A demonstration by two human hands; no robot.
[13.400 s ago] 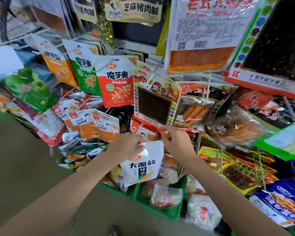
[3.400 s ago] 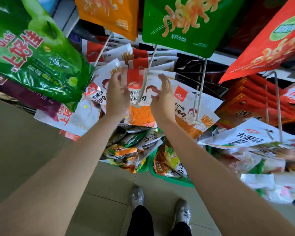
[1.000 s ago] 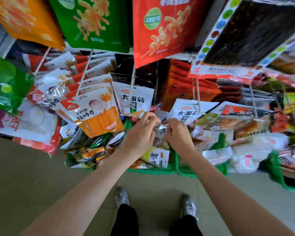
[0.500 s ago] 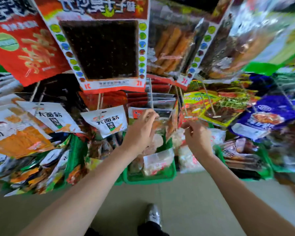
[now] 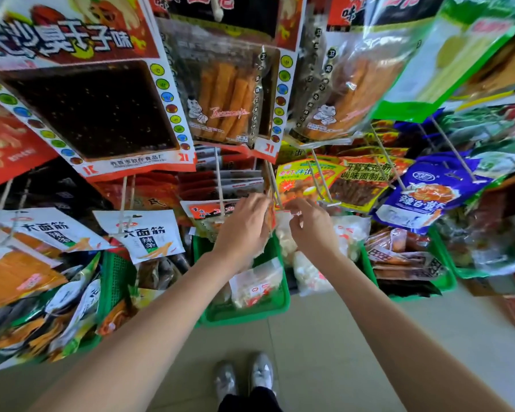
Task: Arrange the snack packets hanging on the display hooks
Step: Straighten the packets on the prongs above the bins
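Note:
Snack packets hang in rows on thin metal display hooks in front of me. My left hand (image 5: 244, 224) and my right hand (image 5: 309, 221) meet at a small packet (image 5: 272, 215) that hangs edge-on on a hook (image 5: 272, 181) at the middle of the rack. Both hands pinch that packet's top with curled fingers. Left of it hangs a red-topped packet (image 5: 208, 211). Further left is a white packet with black characters (image 5: 144, 233). To the right hang a yellow packet (image 5: 302, 178) and a blue packet (image 5: 425, 191).
Large packets hang overhead: one with a dark window (image 5: 87, 111) and clear ones with orange sticks (image 5: 223, 96). Green baskets (image 5: 250, 315) of loose packets stand below the hooks. A further green basket (image 5: 446, 282) is at the right. My shoes (image 5: 244, 376) are on the tiled floor.
The view has shifted a little to the right along the rack. Both hands have come closer together at the same hook, the right hand moving left to the packet's top.

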